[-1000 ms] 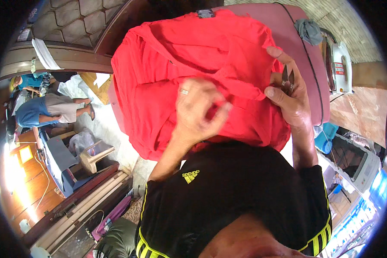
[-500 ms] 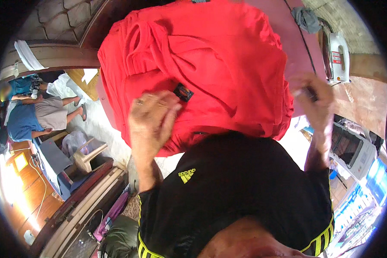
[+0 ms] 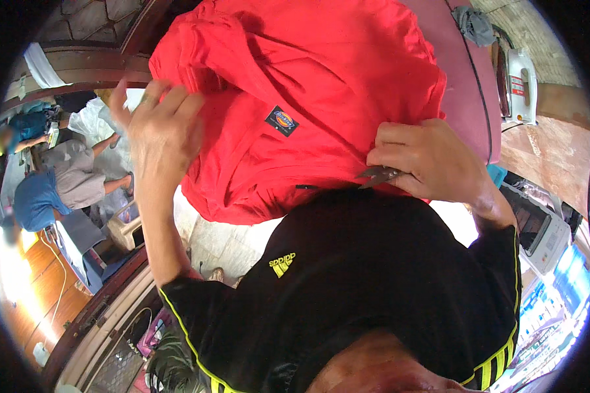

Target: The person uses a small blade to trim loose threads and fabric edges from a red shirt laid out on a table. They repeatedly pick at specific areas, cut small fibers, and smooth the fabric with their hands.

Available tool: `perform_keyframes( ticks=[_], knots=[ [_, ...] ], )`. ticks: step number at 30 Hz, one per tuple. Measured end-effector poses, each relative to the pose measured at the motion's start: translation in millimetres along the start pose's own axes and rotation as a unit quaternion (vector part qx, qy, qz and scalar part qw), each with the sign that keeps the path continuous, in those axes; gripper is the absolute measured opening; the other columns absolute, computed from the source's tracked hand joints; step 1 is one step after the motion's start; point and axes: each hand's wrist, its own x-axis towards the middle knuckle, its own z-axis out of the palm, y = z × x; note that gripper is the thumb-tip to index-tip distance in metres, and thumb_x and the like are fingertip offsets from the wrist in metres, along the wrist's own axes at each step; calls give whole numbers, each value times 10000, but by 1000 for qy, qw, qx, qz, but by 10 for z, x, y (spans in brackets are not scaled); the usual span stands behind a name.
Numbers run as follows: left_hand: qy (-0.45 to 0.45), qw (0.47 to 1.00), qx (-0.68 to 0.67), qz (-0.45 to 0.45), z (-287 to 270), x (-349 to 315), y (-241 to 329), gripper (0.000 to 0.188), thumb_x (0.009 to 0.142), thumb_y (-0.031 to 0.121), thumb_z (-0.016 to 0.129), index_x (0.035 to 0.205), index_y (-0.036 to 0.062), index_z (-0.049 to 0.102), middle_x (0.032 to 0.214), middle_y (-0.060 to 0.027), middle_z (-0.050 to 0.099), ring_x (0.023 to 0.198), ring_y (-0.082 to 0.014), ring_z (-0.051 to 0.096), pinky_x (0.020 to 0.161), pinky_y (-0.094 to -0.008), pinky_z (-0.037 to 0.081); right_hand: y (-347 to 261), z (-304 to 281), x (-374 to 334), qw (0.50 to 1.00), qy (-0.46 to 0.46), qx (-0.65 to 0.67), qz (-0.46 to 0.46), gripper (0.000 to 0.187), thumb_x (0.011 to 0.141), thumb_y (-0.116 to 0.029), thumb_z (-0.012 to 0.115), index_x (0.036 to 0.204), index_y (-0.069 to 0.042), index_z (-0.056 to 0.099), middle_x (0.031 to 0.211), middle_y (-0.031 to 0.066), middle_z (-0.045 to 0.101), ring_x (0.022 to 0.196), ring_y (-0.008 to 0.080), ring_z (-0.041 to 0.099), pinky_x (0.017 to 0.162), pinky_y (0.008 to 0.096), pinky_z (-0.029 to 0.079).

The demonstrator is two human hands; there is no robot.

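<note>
A heap of red fabric garment [image 3: 334,65] covers the surface in front of me. A small dark label [image 3: 282,122] sits on its near part. My left hand [image 3: 160,131] is over the left edge of the red cloth, fingers apart and slightly bent, with nothing seen in them. At the near right part of the cloth, my right hand [image 3: 432,160] is closed around a pair of small thread snips [image 3: 379,175]. Their dark blades point left, just above the cloth's near edge. The fingertips of my right hand touch or hover just over the fabric; I cannot tell which.
A pink tabletop [image 3: 469,98] shows at the right, with a black cord [image 3: 476,72] across it. Beyond stands a white iron [image 3: 521,85] beside a grey cloth bundle [image 3: 473,26]. Two people [image 3: 36,196] are at the far left, near a pale plastic stool [image 3: 124,226].
My left hand has moved left and up to the cloth's edge. My right hand has come in from the right over the cloth, bringing the snips into clear view. The label lies more exposed.
</note>
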Motion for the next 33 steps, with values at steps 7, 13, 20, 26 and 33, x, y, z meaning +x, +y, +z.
perform_keyframes(
  ticks=[7, 13, 20, 26, 33],
  knots=[
    [56, 989, -134, -28, 60, -187, 302, 455, 689, 4, 669, 1111, 172, 694, 1207, 13, 646, 1171, -228, 583, 1017, -454, 358, -13, 222, -12, 999, 33, -3, 9, 152, 783, -193, 743, 855, -89, 657, 860, 44, 589, 765, 274, 653, 619, 406, 524],
    [37, 998, -8, 55, 658, 348, 266, 519, 711, 35, 665, 1200, 209, 677, 1235, 36, 645, 1279, -236, 522, 1068, -611, 290, -12, 196, -25, 999, 32, 14, 11, 155, 768, -161, 753, 883, -90, 678, 870, 45, 599, 764, 277, 647, 620, 409, 517],
    [-24, 999, 24, 15, 265, 233, -13, 374, 629, 146, 753, 992, 184, 672, 1110, 14, 601, 1153, -232, 549, 1049, -607, 291, 31, 210, -44, 998, 47, 33, -9, 213, 743, -151, 764, 928, -99, 671, 834, 48, 574, 758, 268, 644, 610, 407, 501],
    [-22, 985, 20, -169, -73, -710, 241, 319, 662, 132, 781, 954, 230, 699, 1041, 15, 594, 1079, -233, 561, 1015, -545, 260, 19, 278, -117, 999, 23, 16, -30, 216, 719, -122, 753, 910, -115, 654, 873, 31, 576, 765, 246, 645, 600, 392, 501],
    [83, 919, -171, -346, -21, -1102, 589, 290, 763, 69, 742, 1049, 112, 743, 962, -83, 623, 907, -273, 599, 790, -392, 457, -98, 131, 187, 994, 50, 71, -71, 165, 771, -112, 703, 931, -107, 663, 867, 47, 580, 766, 268, 645, 610, 409, 517]
  ],
)
